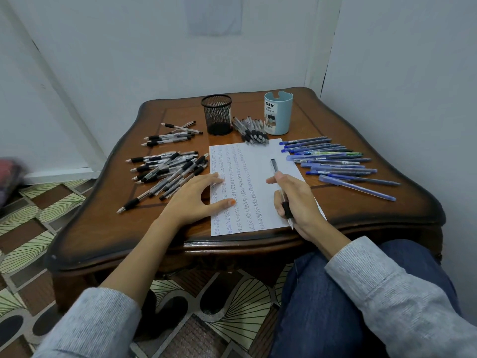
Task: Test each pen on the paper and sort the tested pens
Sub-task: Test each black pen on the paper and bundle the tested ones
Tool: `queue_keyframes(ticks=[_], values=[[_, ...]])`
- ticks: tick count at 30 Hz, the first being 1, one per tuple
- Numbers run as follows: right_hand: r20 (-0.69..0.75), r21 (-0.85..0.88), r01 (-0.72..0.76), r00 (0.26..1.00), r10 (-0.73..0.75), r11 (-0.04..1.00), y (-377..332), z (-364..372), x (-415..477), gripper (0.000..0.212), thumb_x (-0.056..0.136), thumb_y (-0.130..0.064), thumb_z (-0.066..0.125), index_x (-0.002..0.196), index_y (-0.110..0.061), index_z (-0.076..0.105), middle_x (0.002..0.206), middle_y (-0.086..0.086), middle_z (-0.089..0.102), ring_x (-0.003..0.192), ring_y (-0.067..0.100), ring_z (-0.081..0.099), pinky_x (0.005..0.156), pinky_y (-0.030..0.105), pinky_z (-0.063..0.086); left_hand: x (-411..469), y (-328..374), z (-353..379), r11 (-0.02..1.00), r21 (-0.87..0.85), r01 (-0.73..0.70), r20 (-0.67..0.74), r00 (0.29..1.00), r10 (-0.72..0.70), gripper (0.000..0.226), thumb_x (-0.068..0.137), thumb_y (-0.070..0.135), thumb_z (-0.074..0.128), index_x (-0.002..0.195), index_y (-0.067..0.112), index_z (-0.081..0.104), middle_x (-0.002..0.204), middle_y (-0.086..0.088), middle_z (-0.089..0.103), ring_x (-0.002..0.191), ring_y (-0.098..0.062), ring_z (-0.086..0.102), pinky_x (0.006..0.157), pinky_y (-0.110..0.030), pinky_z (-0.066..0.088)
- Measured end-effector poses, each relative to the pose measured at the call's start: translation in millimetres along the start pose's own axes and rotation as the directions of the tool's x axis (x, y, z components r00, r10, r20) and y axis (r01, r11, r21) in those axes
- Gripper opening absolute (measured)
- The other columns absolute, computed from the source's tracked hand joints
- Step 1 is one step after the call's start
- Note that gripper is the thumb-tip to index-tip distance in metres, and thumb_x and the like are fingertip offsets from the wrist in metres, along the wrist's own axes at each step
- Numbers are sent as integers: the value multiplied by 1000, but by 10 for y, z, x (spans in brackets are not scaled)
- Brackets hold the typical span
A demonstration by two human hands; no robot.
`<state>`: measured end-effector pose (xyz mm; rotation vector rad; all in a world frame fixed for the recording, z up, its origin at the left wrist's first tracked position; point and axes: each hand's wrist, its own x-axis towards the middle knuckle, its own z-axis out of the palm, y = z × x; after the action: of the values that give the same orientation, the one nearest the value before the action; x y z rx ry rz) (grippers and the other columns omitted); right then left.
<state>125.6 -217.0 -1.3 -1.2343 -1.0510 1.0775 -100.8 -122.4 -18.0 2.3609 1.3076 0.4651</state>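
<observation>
A white sheet of paper (pixel 254 161), covered with columns of scribbles, lies in the middle of the wooden table (pixel 103 228). My left hand (pixel 192 200) rests flat on the paper's left edge with straight fingers. My right hand (pixel 294 202) grips a clear pen with a black grip (pixel 275 166); its tip points toward me near the paper's lower right corner. A heap of black-grip pens (pixel 167 169) lies left of the paper. Several blue pens (pixel 333 161) lie in a row on the right. Another bunch of black-grip pens (pixel 251 131) sits behind the paper.
A black mesh pen cup (pixel 216 115) and a light blue desk organizer cup (pixel 278 112) stand at the back of the table. White walls close in behind and to the right. My knee in blue jeans (pixel 335 293) is under the table's front right edge.
</observation>
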Motion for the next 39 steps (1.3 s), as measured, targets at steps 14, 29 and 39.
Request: queue_keyframes(ticks=[14, 29, 39], values=[[77, -112, -67, 994, 76, 991, -13, -31, 103, 35, 103, -36, 37, 107, -12, 63, 41, -3, 46, 37, 8, 38, 40, 20, 31, -7, 44, -13, 1000, 3, 20, 40, 999, -20, 68, 87, 63, 51, 144, 30, 37, 155, 11, 27, 142, -9, 23, 114, -35, 19], [41, -132, -95, 994, 101, 987, 44, -192, 467, 23, 95, -15, 57, 115, -4, 59, 71, 15, 61, 48, 14, 49, 44, 23, 40, -18, 14, -25, 999, 16, -29, 98, 995, 27, 69, 81, 72, 29, 140, 36, 37, 152, 15, 27, 129, 4, 27, 104, -23, 24], [65, -263, 36, 998, -19, 964, 152, -164, 314, 13, 93, -17, 60, 103, -18, 67, 56, -3, 52, 55, 15, 47, 59, 31, 38, -10, -6, -12, 1000, 23, -3, 130, 991, 0, 83, 77, 83, 22, 148, 40, 24, 155, 23, 13, 140, 6, 13, 115, -27, 13]])
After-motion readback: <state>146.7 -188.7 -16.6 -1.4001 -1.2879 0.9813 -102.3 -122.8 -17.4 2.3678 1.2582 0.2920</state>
